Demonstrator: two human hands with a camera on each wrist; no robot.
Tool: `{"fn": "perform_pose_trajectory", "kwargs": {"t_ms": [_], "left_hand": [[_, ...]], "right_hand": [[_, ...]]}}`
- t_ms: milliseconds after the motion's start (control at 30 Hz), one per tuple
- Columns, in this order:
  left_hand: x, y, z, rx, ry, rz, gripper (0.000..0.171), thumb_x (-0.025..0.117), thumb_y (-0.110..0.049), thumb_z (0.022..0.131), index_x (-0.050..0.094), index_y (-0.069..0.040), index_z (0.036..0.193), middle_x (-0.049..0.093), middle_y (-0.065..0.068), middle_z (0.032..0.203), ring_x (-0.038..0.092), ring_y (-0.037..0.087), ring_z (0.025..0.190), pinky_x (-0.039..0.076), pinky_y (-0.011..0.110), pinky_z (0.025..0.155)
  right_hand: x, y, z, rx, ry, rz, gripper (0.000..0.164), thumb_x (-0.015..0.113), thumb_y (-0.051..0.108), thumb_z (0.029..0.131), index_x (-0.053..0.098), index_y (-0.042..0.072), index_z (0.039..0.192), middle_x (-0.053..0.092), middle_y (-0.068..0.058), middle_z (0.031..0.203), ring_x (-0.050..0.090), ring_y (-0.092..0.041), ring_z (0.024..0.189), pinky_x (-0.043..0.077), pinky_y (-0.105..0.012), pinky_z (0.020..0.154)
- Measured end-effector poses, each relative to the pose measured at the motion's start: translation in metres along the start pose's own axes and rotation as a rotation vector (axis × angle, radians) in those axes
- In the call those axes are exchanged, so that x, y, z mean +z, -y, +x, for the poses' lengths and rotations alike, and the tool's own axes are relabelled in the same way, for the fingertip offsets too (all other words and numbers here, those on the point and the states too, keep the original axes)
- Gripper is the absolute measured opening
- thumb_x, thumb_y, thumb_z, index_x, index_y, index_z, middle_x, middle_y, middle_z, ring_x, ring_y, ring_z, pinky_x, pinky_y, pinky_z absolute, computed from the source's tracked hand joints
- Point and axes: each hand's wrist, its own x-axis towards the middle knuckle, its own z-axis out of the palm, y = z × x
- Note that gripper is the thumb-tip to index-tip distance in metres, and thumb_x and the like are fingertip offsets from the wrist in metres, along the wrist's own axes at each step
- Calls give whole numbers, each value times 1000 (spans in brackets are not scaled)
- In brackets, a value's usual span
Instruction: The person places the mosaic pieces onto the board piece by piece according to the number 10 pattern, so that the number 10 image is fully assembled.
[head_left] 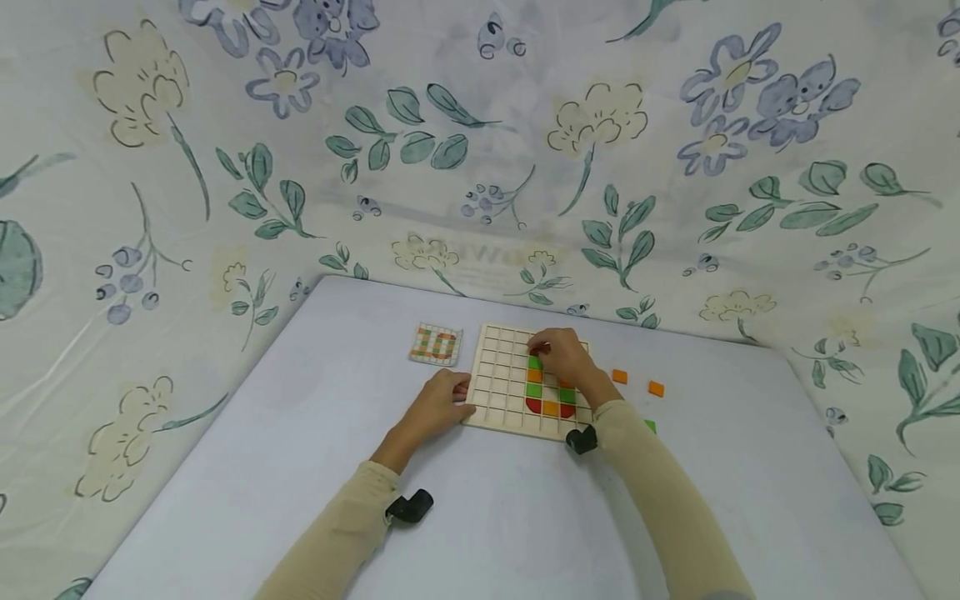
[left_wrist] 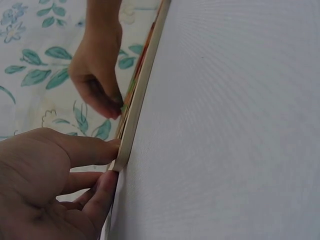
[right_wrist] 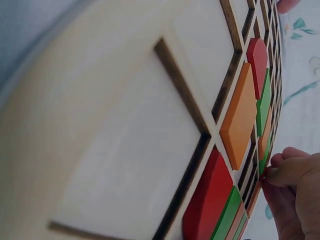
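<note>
A light wooden grid board (head_left: 495,392) lies on the white table, with green, orange and red tiles set in several of its squares. My left hand (head_left: 437,406) grips the board's near left corner, thumb and fingers pinching its edge (left_wrist: 131,127). Over the far part of the board, my right hand (head_left: 564,357) has thumb and fingertips together, pinching what looks like a small red tile, mostly hidden by the fingers. Just below those fingertips sits a green tile (head_left: 535,363). Closer to me, a red rounded tile (right_wrist: 206,197) and an orange tile (right_wrist: 240,120) lie in the grid.
A small pattern card (head_left: 436,345) with coloured squares lies left of the board. To the right are two loose orange tiles (head_left: 619,377) and a green tile (head_left: 650,427), partly behind the right sleeve. Flowered cloth (head_left: 480,208) hangs behind the table.
</note>
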Motion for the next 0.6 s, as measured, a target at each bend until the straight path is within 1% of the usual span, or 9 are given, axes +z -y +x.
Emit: {"fn": "perform_pose_trajectory", "kwargs": {"t_ms": [200,367,500,600], "left_hand": [[3,-2,3,3,4,-13,54,75,-1,83,53,11,131,54,14,114,60,22,102,54,28,87],[4,-2,4,-4,3,4,54,75,-1,83,53,10,131,54,13,112,60,22,101,54,28,87],[4,-2,4,-13,-1,24,55,75,-2,82,53,10,131,55,13,111,59,21,101,54,28,87],[4,-1,4,-14,-2,33,55,75,-2,82,53,10,132,55,14,112,59,22,102,54,29,88]], "right_hand": [[-5,1,-3,22,20,-15,31,54,-10,90,74,6,107,69,-6,105,58,-23,95,52,-37,91],[-7,-1,-6,16,29,-15,29,54,-6,91,74,6,108,70,-5,107,59,-22,98,52,-36,92],[-15,-10,-13,3,-19,-16,25,55,-1,92,74,4,108,70,-9,110,62,-26,105,54,-39,92],[-24,-23,-23,41,-62,-29,25,56,0,93,73,1,111,68,-13,113,63,-29,106,55,-41,90]]}}
